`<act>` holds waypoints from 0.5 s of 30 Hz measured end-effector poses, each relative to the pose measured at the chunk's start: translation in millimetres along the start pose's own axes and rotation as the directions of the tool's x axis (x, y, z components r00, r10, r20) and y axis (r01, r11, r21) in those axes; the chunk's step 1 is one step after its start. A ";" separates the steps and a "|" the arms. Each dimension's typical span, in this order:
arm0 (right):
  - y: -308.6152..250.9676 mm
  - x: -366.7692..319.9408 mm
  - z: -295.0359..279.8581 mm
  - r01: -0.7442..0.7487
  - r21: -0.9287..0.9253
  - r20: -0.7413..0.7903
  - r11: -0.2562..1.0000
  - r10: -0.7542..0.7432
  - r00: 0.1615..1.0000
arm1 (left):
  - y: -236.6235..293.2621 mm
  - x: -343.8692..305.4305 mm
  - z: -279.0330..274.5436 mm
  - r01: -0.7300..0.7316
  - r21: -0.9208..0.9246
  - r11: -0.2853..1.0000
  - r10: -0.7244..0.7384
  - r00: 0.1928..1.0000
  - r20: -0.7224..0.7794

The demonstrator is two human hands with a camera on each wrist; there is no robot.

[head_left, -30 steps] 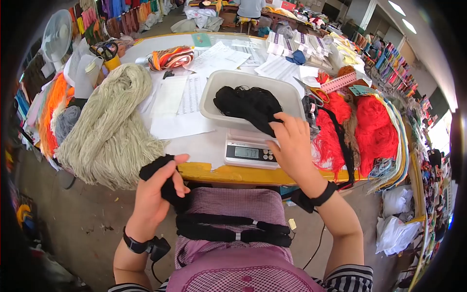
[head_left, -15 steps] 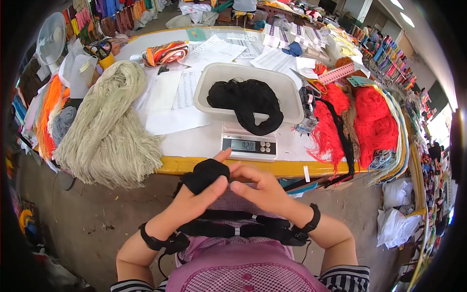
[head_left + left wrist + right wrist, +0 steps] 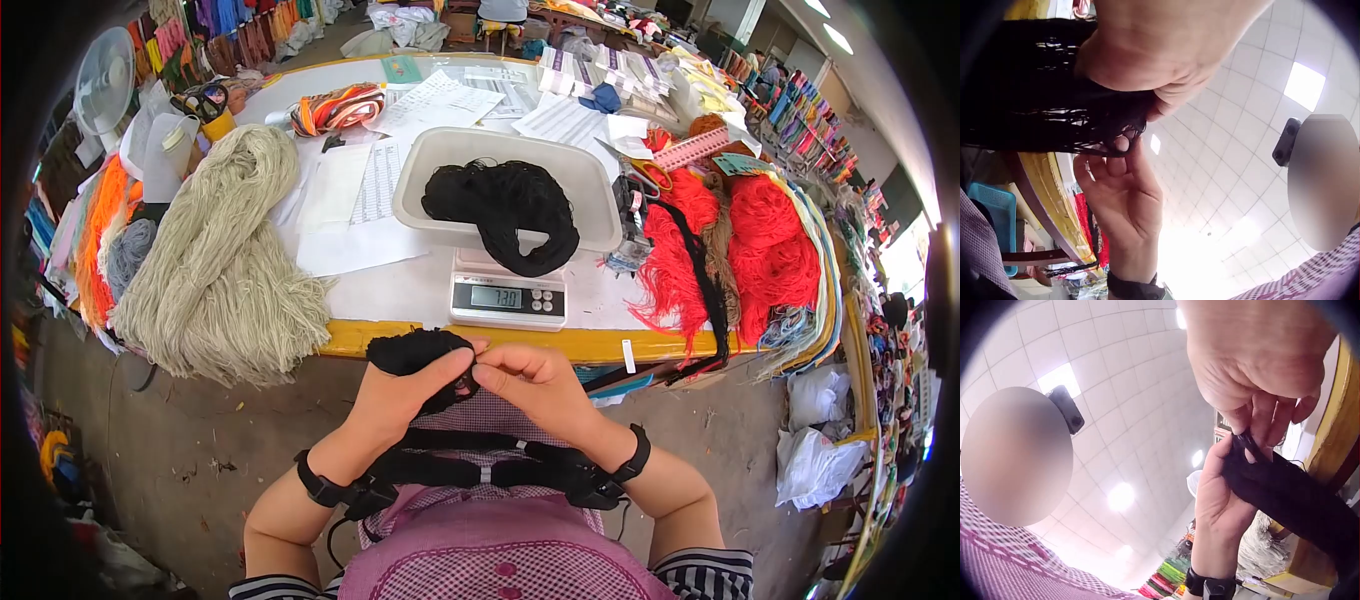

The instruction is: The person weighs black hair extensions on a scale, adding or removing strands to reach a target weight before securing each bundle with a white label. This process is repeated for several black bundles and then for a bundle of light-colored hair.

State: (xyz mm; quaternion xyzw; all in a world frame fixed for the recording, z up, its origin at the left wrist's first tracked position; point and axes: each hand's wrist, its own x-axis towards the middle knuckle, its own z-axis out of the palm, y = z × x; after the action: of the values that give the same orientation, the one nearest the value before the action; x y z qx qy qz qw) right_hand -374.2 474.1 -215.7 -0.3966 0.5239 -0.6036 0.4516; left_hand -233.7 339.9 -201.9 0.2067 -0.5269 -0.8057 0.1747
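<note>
In front of the table edge, both hands meet at a skein of black yarn (image 3: 405, 352). My left hand (image 3: 398, 400) holds the skein, its thumb along the top. From the right, my right hand (image 3: 540, 390) pinches the skein's end between thumb and fingers. The left wrist view shows the yarn (image 3: 1022, 81) stretching away in dense strands, with a small loop around a right fingertip (image 3: 1122, 144). Beyond the hands, more black yarn (image 3: 500, 195) lies in a pale plastic tub (image 3: 415, 165), a loop drooping over its front rim. The tub sits on a digital scale (image 3: 508, 318).
A pale green yarn bundle (image 3: 220, 260) covers the table's left side. To the right lie red yarn (image 3: 765, 240), scissors (image 3: 655, 178) and a dark strand hanging over the edge. Papers (image 3: 440, 105) spread behind. Two black bundles (image 3: 450, 470) lie across the lap.
My right hand has left the yarn in the tub and come back to the skein. My left hand has moved right with the skein. The scale's reading has changed.
</note>
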 end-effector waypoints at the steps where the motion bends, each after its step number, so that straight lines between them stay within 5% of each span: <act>1: 1.1 0.4 1.5 0.101 -0.147 -0.045 0.984 -0.109 0.993 | -8.4 3.8 -5.8 -0.110 0.126 0.986 0.106 0.994 0.034; 2: 1.4 1.1 2.2 0.193 -0.295 -0.072 0.936 -0.223 0.972 | -12.6 6.3 -9.1 -0.221 0.247 0.944 0.207 0.975 0.081; 4: -26.2 3.0 -5.1 0.137 -0.437 -0.160 0.889 -0.227 0.961 | 3.7 8.4 5.8 -0.128 -0.325 0.937 0.099 0.990 -0.104; 6: -46.8 12.0 -20.0 0.059 -0.563 -0.248 0.825 -0.236 0.940 | 13.1 19.7 -8.2 -0.176 -0.472 0.864 0.184 0.982 -0.029; 8: -59.7 23.9 -33.2 0.138 -0.465 -0.326 0.874 -0.314 0.892 | 15.5 33.5 -15.8 -0.208 -0.422 0.882 0.234 0.972 0.012; 10: -67.2 32.3 -39.7 0.097 -0.504 -0.323 0.858 -0.292 0.900 | 10.1 53.8 -9.4 -0.091 -0.244 0.965 0.073 0.994 -0.081; 15: -60.2 48.9 -46.4 0.010 -0.574 -0.308 0.819 -0.227 0.924 | -9.7 89.0 20.0 0.003 -0.274 0.962 -0.031 0.995 -0.098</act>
State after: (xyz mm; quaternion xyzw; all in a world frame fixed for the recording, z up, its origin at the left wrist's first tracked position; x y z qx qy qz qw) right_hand -439.7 442.4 -162.1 -0.4256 0.7259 -0.5125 0.1711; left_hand -320.6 314.8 -216.9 0.2257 -0.3992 -0.8607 0.2211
